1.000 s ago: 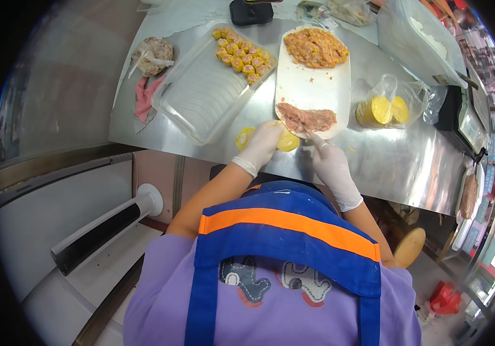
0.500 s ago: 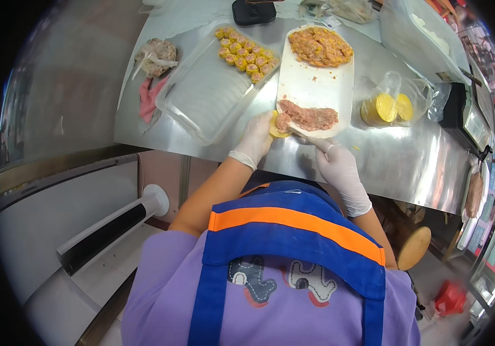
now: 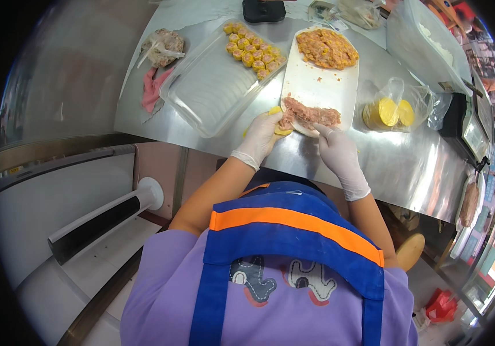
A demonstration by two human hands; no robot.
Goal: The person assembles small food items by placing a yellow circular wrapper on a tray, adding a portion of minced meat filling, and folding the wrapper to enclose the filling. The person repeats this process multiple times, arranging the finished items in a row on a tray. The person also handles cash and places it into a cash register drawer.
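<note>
Gloves of thin white latex cover both hands at the near end of the white cutting board (image 3: 320, 86). Left hand (image 3: 262, 135) cups a round yellow wrapper (image 3: 278, 120), fingers curled around it, beside the coarse pink meat filling (image 3: 311, 114). Right hand (image 3: 337, 151) rests just below that mound, fingers drawn together; whether it pinches anything cannot be told.

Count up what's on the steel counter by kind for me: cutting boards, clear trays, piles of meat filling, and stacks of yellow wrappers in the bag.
Cutting board: 1
Clear tray: 1
Piles of meat filling: 2, a far pile and a near pile between the left hand and right hand
Wrapper stacks in the bag: 2
Total: 6
</note>
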